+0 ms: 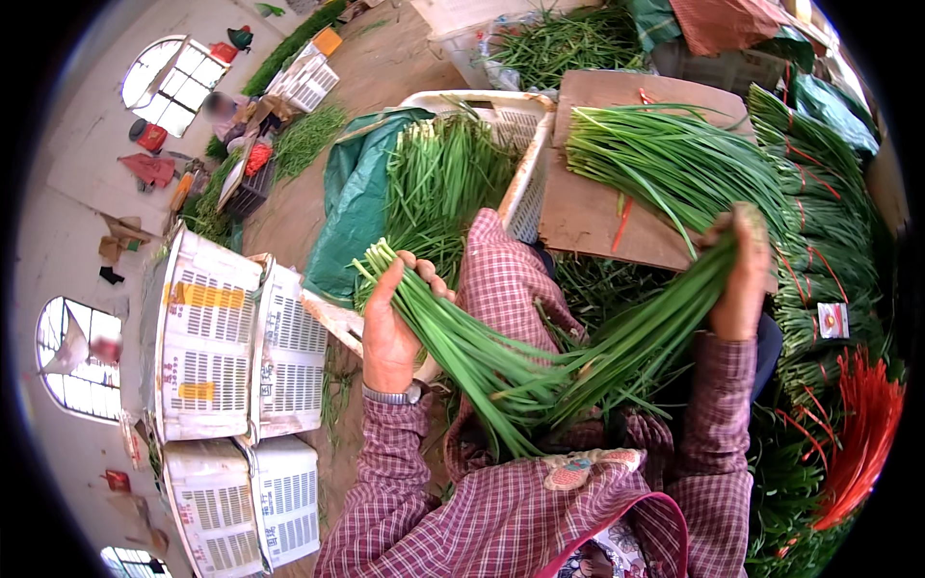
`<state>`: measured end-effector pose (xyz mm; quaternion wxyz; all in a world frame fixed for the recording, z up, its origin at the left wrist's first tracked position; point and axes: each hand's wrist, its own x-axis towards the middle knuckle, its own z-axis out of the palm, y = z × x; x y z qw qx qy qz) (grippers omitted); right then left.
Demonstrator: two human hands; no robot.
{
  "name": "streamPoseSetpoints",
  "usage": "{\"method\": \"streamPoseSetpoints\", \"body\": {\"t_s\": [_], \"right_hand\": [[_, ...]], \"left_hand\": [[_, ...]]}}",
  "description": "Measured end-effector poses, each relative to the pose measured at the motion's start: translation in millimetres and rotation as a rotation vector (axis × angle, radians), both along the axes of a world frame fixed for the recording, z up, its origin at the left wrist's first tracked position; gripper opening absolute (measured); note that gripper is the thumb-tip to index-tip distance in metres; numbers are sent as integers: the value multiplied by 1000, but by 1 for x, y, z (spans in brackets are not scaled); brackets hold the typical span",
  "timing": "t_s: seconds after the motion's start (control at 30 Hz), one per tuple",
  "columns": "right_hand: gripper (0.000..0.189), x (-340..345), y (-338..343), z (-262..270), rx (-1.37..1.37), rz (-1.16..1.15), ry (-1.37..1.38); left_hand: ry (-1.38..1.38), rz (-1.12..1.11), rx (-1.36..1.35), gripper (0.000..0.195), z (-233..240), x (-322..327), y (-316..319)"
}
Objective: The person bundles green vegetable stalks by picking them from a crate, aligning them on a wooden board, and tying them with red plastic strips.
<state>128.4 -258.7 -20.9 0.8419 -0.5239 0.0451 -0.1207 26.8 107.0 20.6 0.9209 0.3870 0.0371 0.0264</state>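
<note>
My left hand (394,321) holds the pale cut ends of a bunch of green garlic chives (491,354) at the centre left. At the right, my right hand (741,271) grips the leafy part of chives, which sag in a curve between both hands above my lap. Beyond my right hand, another loose chive bunch (665,159) lies on a brown cardboard sheet (578,209), with a red tie partly beneath it. Ahead of my left hand, a white plastic crate (531,184) lined with green sheeting (350,209) holds more chives (441,166).
Tied chive bundles (831,238) are stacked along the right, beside a heap of red ties (863,441). White crates (209,347) stand at the left. A container of loose greens (571,47) is at the top. A person (227,119) sits far off at upper left.
</note>
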Motion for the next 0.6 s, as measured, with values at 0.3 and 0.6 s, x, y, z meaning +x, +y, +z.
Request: {"method": "streamPoseSetpoints", "body": {"t_s": [0.3, 0.6], "right_hand": [[25, -21, 64, 54, 96, 548, -85], [23, -34, 111, 25, 431, 816, -23]], "left_hand": [[0, -236, 70, 18, -3, 10, -49], [174, -131, 156, 28, -7, 13, -109]]}}
